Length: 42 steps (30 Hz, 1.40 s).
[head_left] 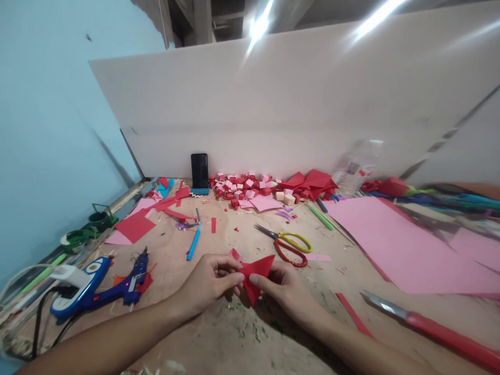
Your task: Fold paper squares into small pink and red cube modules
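Clear bottle (358, 167) beyond pinched red paper (261, 267)

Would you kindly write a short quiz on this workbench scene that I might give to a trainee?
1. Short answer: What do the left hand and the right hand hold between them?
2. True or false: The blue glue gun lies to the left of the scissors.
3. Fill in the blank: The scissors' handle loops are red and ____.

Key:
1. A pointed piece of red paper.
2. True.
3. Yellow.
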Available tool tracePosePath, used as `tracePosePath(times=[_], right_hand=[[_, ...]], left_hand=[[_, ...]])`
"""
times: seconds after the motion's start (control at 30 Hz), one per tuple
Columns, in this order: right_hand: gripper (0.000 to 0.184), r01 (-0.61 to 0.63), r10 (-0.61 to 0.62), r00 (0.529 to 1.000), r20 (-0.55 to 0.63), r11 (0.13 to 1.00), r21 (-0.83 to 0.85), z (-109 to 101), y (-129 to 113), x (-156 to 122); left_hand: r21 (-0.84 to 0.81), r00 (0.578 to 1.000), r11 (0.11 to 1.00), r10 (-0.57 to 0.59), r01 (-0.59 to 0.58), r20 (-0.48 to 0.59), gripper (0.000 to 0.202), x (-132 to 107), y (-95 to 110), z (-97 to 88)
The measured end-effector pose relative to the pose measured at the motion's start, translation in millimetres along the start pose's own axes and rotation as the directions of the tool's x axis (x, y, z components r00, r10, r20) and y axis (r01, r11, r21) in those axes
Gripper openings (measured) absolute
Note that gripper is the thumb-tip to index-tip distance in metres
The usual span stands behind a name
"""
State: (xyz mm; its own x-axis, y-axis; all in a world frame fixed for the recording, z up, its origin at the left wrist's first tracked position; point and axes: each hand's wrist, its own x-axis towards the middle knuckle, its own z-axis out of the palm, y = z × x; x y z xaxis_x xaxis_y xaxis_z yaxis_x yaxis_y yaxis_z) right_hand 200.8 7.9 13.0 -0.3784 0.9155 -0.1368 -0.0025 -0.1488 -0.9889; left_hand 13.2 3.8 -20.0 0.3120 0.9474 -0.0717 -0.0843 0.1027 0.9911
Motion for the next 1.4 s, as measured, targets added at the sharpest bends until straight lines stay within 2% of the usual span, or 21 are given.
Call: tracePosePath(times=[0.3,0.5,0.63,0.77,0.93,1.13,1.3,1.4], right_hand=[[0.029,0.009,-0.009,1.000,-0.005,1.000,0.006,0,1,0],[0.030,0.041,-0.042,0.999,-0.007,0.994,-0.102,-7,11,2],[0.028,0.051,-0.049,0.999,0.020,0.992,-0.117,-7,12,1],[0.030,0.060,-0.058,0.996,0.065,0.997,-0.041,-3,3,-1],[0.039,0.055,-0.060,0.997,0.056,0.995,0.089,0,-2,-2],[0.043,0.009,-0.011,0.999,0.037,0.998,0.066,-2,10,0],[0.038,0.013,-0.012,0.996,0.087,1.000,-0.005,-3,11,0],[0.038,0.010,-0.010,0.995,0.098,1.000,-0.003,-4,9,0]], left_hand=[[0.013,1.000,1.000,0.009,-0.008,-0.020,0.027,0,2,1.7],[0.038,1.000,0.999,0.019,-0.018,-0.018,0.026,-1,4,3.3],[0.083,0.999,0.996,0.043,-0.042,-0.012,0.029,-3,6,4.4],[0.099,0.999,0.995,0.029,-0.026,-0.024,0.036,-3,4,4.1],[0.100,0.999,0.995,0.030,-0.028,-0.020,0.036,-1,-1,1.0],[0.227,0.998,0.972,0.043,-0.051,0.039,0.032,-6,4,0.0],[0.445,0.984,0.881,0.108,-0.162,0.143,0.031,-10,13,4.1],[0.498,0.980,0.847,0.119,-0.184,0.159,0.032,-11,15,5.3]])
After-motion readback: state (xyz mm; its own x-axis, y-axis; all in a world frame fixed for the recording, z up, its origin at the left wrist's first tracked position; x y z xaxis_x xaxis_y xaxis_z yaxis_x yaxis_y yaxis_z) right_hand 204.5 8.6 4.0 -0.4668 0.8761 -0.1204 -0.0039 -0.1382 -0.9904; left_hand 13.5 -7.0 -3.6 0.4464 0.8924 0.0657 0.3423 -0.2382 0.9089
